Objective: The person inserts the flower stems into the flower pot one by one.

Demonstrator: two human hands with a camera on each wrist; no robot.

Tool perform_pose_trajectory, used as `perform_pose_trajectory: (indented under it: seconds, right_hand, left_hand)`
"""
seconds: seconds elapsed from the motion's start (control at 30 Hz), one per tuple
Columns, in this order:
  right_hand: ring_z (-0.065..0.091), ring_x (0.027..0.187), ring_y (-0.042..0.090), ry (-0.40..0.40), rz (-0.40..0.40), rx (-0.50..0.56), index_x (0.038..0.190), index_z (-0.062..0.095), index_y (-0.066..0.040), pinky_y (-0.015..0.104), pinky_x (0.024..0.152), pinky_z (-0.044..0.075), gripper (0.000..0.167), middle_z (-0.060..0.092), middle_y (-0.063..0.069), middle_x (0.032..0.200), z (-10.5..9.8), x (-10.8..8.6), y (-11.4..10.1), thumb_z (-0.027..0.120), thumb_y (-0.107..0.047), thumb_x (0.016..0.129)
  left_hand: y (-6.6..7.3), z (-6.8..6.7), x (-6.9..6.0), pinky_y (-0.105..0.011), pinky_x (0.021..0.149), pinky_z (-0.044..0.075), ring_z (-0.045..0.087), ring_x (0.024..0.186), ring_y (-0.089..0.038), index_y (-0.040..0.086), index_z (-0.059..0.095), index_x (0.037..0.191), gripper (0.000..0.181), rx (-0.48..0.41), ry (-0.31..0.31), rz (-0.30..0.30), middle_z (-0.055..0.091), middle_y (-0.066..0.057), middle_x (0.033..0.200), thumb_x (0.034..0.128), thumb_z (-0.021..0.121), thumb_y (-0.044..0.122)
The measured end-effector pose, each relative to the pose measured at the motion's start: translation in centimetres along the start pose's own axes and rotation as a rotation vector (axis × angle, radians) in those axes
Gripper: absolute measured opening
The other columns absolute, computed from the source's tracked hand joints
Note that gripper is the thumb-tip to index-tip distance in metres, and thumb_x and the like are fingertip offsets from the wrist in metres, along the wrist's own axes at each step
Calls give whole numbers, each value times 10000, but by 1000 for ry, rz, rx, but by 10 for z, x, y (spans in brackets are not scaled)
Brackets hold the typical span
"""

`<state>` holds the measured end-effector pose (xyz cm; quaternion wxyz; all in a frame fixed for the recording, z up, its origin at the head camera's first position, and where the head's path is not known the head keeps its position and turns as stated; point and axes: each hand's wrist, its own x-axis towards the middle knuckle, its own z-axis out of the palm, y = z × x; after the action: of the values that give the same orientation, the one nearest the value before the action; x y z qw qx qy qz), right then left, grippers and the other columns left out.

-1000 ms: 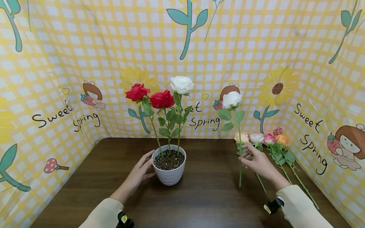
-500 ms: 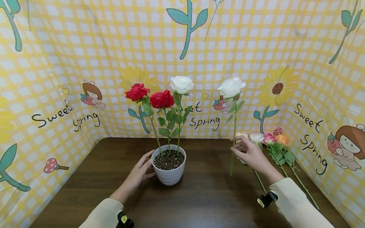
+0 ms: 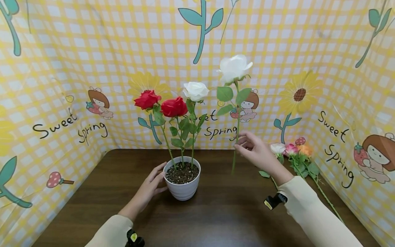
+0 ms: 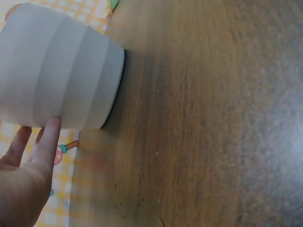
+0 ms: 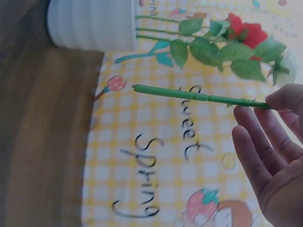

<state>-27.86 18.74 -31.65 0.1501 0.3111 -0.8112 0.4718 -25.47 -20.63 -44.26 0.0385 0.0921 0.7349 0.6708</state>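
My right hand (image 3: 260, 154) pinches the green stem of a white rose (image 3: 234, 68) between thumb and fingers. The rose hangs upright above the table, its stem's lower end (image 5: 156, 90) free in the air in the right wrist view. To its left stands a white ribbed flowerpot (image 3: 182, 191) filled with dark soil (image 3: 182, 174). Two red roses (image 3: 147, 99) and another white rose (image 3: 195, 91) grow upright from that soil. My left hand (image 3: 148, 192) rests its extended fingertips against the pot's left side; in the left wrist view the fingers (image 4: 49, 142) touch the pot wall.
Several loose flowers lie at the table's right side, among them a white one (image 3: 277, 148), a pink one (image 3: 291, 149) and an orange one (image 3: 305, 151). A checked yellow cloth (image 3: 123, 41) walls in the dark wooden table (image 3: 216, 219) at the back and sides.
My right hand has lifted the white rose and carried it left, toward the pot. The left hand stays at the pot, which has not moved.
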Motion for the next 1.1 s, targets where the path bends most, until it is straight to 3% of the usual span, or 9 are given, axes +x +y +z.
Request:
perform_pose_trajectory:
  seconds: [0.2, 0.37, 0.53, 0.83, 1.1]
  right_hand:
    - [685, 766, 204, -2, -52, 41, 1224, 581, -50, 335, 653, 595, 269, 677, 111, 961, 12, 18, -22, 671, -106, 977]
    - [698, 779, 278, -23, -145, 63, 1215, 588, -29, 328, 646, 593, 261, 690, 117, 959, 27, 31, -36, 670, -70, 970]
    - [705, 792, 202, -46, -201, 35, 1210, 591, -54, 354, 644, 580, 248, 703, 70, 957, 44, 40, -44, 663, -75, 974]
    - [691, 825, 105, -56, -237, 31, 1188, 601, -71, 350, 641, 565, 226, 713, 43, 972, 74, 52, -51, 667, -104, 975]
    - [701, 792, 177, -105, -257, 89, 1143, 615, -66, 286, 640, 566, 159, 701, 78, 962, 109, 59, -48, 640, -124, 997]
  left_hand:
    - [1, 1, 0, -519, 998, 491, 355, 1337, -391, 237, 322, 1558, 516, 5, 2, -6, 330, -163, 1491, 1083, 431, 406]
    - [-1, 1, 0, -511, 994, 496, 362, 1333, -392, 247, 320, 1559, 514, 9, 3, -8, 334, -152, 1490, 1083, 430, 407]
    - [-3, 0, 0, -517, 994, 495, 361, 1341, -395, 262, 326, 1555, 498, 6, 1, -6, 341, -159, 1475, 1086, 425, 398]
    - [0, 0, 0, -541, 1014, 471, 313, 1384, -435, 187, 275, 1580, 528, 2, -38, 16, 276, -174, 1540, 1098, 405, 357]
    - [0, -1, 0, -538, 1013, 474, 320, 1375, -422, 191, 275, 1585, 554, -7, -35, 19, 299, -184, 1513, 1088, 427, 385]
